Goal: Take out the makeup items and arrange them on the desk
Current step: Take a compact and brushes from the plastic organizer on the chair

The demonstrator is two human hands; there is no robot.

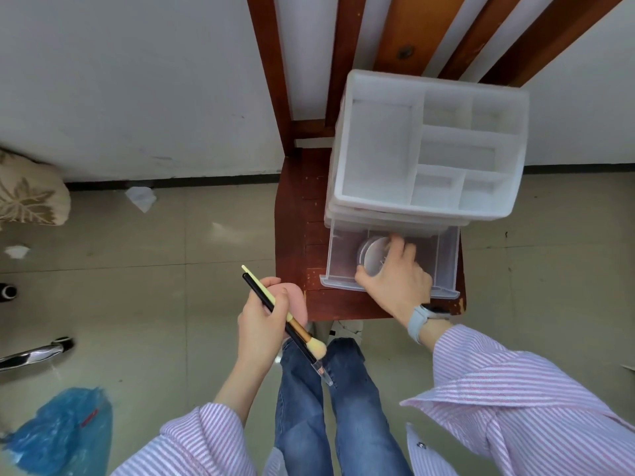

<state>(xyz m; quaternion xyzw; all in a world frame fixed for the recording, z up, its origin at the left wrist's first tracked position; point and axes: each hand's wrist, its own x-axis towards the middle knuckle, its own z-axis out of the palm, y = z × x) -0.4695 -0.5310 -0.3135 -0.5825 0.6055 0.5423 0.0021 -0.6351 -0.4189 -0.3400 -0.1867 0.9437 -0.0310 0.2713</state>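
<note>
Here, grip (395, 273) rounds clear compact (370, 259)

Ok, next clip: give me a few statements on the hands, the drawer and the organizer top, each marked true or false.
1. The right hand reaches into the open drawer and grips a round clear container. True.
2. The left hand holds nothing. False: it holds two brushes and a pink sponge.
3. The organizer stands on a wooden chair. True.
4. The organizer's top compartments are full of makeup. False: they look empty.
5. The drawer is closed. False: it is pulled out.
</note>
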